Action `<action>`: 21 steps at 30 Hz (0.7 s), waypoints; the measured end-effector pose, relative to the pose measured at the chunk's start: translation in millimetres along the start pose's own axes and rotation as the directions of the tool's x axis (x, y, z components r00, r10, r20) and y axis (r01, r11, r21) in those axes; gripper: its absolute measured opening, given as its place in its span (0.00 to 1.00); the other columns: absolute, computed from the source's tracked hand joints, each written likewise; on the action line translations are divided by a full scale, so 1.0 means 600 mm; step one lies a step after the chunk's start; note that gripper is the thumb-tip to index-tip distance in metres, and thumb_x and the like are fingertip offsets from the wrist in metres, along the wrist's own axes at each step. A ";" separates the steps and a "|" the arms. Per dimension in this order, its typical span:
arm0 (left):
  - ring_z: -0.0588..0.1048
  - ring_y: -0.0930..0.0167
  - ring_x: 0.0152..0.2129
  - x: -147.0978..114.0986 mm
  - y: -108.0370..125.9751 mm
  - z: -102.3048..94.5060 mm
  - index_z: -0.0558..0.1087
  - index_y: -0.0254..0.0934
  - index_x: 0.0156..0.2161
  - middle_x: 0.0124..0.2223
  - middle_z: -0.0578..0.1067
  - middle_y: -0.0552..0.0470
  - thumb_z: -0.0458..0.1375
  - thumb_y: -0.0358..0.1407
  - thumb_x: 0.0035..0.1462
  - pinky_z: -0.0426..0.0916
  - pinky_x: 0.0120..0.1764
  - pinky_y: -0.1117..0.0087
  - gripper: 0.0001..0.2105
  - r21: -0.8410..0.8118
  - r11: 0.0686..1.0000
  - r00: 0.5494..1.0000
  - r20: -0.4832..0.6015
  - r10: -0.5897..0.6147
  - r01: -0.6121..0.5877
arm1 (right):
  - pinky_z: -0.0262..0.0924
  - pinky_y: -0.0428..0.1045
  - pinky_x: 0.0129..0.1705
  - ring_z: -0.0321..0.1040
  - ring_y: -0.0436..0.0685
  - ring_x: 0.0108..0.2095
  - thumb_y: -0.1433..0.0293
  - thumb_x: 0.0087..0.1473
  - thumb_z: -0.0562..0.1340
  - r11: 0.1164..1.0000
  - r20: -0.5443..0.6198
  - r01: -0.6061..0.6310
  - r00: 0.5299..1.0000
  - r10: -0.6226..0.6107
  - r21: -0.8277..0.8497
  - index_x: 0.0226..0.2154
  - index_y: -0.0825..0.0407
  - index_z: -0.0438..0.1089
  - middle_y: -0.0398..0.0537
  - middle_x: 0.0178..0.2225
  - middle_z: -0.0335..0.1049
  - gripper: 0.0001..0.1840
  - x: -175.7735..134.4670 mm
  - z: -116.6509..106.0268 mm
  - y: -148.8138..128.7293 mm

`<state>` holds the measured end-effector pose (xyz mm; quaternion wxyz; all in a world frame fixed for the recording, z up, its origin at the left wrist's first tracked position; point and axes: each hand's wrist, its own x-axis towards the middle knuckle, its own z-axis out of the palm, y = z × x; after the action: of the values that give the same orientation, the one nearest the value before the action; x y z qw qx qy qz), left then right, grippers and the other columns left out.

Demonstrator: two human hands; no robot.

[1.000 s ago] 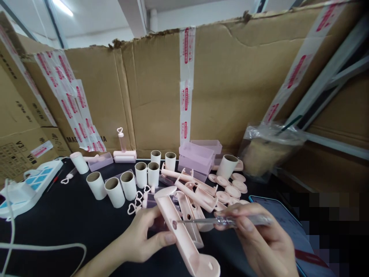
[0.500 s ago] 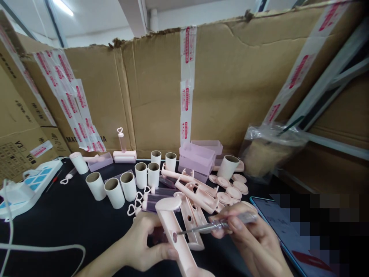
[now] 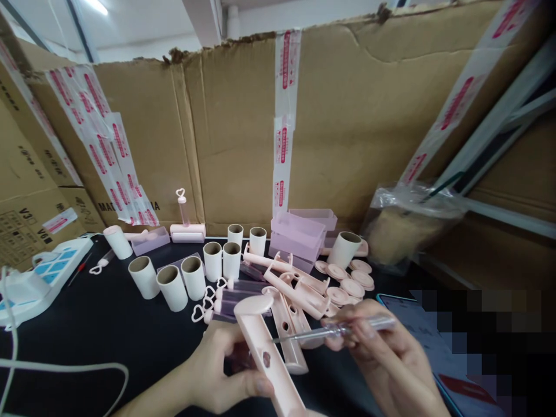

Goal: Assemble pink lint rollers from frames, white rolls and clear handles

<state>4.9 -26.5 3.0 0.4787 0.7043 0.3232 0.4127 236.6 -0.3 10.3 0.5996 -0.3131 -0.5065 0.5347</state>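
My left hand (image 3: 223, 365) is closed round a pale pink lint roller frame (image 3: 256, 332), its open trough facing up. A round hole sits midway along the trough; something dark, partly hidden, lies under the frame behind my fingers. My right hand (image 3: 386, 353) grips a screwdriver (image 3: 313, 333) by its clear handle. The metal shaft points left, and its tip is over the trough just above the hole; whether it touches cannot be told. Beyond my hands lie more pink roller frames (image 3: 299, 288), round pink caps (image 3: 351, 288) and purple handles with heart-shaped loops (image 3: 243, 298).
Several white paper rolls (image 3: 172, 289) stand on the black table. Lilac covers (image 3: 297, 231) are stacked against the cardboard wall (image 3: 234, 133). A power strip (image 3: 56, 281) and white cable are at left, a phone (image 3: 417, 330) and plastic bag (image 3: 395, 231) at right.
The screwdriver has drawn back slightly up and right, its tip moving from the hole to just above it. My left hand keeps hold of the frame. The view has shifted a little.
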 end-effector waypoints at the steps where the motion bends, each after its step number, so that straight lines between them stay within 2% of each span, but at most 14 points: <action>1: 0.66 0.74 0.22 0.000 0.002 0.000 0.69 0.33 0.32 0.27 0.68 0.51 0.58 0.51 0.49 0.61 0.25 0.76 0.19 0.033 0.999 1.000 -0.010 0.007 -0.007 | 0.68 0.44 0.28 0.70 0.51 0.22 0.64 0.49 0.65 0.999 -0.004 0.043 0.999 -0.043 -0.020 0.29 0.47 0.71 0.43 0.24 0.72 0.05 0.001 -0.002 -0.002; 7: 0.67 0.73 0.22 0.000 0.005 -0.002 0.70 0.34 0.32 0.26 0.71 0.51 0.57 0.50 0.52 0.62 0.26 0.76 0.18 0.178 0.980 0.995 -0.029 0.091 -0.085 | 0.69 0.45 0.30 0.73 0.53 0.24 0.65 0.51 0.64 0.987 0.029 0.110 0.994 -0.108 -0.120 0.29 0.45 0.71 0.43 0.24 0.72 0.03 -0.005 -0.010 -0.006; 12: 0.67 0.74 0.21 -0.002 0.002 -0.005 0.71 0.34 0.32 0.26 0.70 0.52 0.57 0.48 0.52 0.60 0.24 0.76 0.16 0.253 0.962 0.992 -0.039 0.116 -0.103 | 0.71 0.48 0.30 0.72 0.54 0.23 0.65 0.50 0.64 0.969 0.028 0.171 0.985 -0.169 -0.180 0.29 0.45 0.71 0.44 0.26 0.73 0.03 -0.010 -0.009 -0.008; 17: 0.66 0.74 0.21 0.001 -0.006 -0.005 0.70 0.33 0.32 0.26 0.69 0.52 0.58 0.47 0.51 0.61 0.25 0.76 0.16 0.204 0.977 0.997 -0.024 0.073 -0.066 | 0.71 0.48 0.30 0.72 0.53 0.22 0.65 0.51 0.64 0.979 0.044 0.130 0.991 -0.125 -0.158 0.29 0.46 0.71 0.42 0.23 0.71 0.03 -0.003 -0.009 -0.003; 21: 0.66 0.73 0.22 0.000 -0.013 -0.003 0.69 0.33 0.32 0.26 0.68 0.52 0.57 0.48 0.53 0.62 0.26 0.76 0.16 0.188 0.981 0.997 -0.043 0.058 -0.049 | 0.71 0.46 0.29 0.73 0.53 0.23 0.66 0.51 0.64 0.976 0.047 0.162 0.987 -0.156 -0.149 0.30 0.46 0.71 0.42 0.24 0.71 0.01 -0.006 -0.009 -0.002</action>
<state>2.7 -23.0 -3.8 0.3915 0.7444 0.3528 0.4100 242.6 -3.4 9.0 0.6058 -0.3069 -0.5797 0.4503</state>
